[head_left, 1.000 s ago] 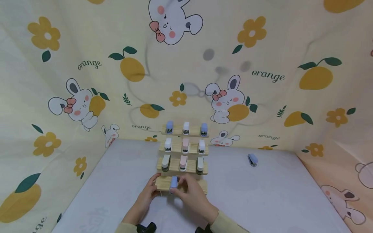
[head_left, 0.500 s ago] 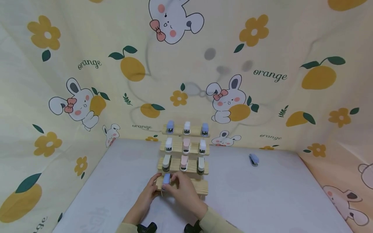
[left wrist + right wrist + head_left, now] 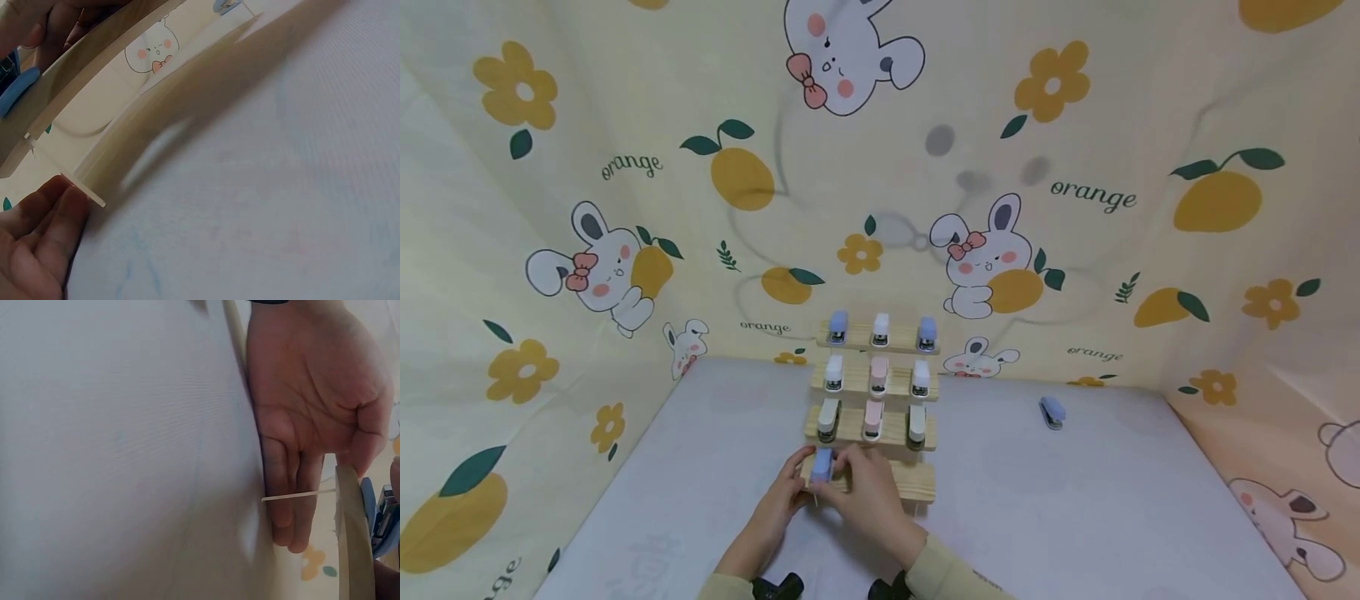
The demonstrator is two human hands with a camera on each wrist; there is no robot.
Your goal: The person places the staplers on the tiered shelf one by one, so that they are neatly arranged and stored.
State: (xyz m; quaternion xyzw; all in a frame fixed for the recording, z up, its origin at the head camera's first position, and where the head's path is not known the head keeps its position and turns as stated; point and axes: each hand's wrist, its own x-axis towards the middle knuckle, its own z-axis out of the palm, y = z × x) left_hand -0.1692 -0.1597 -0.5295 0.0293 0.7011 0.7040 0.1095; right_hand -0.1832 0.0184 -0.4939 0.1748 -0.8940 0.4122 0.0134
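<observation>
In the head view, a blue mini stapler (image 3: 822,465) stands at the left end of the lowest board of a stepped wooden rack (image 3: 913,481). My right hand (image 3: 874,502) pinches it between thumb and fingers. My left hand (image 3: 769,512) holds that board's left end by thumb and forefinger; its other fingers reach straight beneath the board in the right wrist view. Higher boards carry several staplers: a grey one (image 3: 828,419), a pink one (image 3: 873,419) and a white one (image 3: 881,328) among them. The left wrist view catches only part of the held blue stapler (image 3: 19,90).
Apart from the rack, another blue stapler (image 3: 1052,412) lies on the white tabletop (image 3: 1037,500) to the right. A printed cloth (image 3: 880,167) with rabbits and oranges hangs behind and along the sides. Thin legs (image 3: 69,172) support the lowest board.
My right hand has slid the blue stapler leftward along the lowest board, from near its middle to its left end. My left hand has stayed at that end.
</observation>
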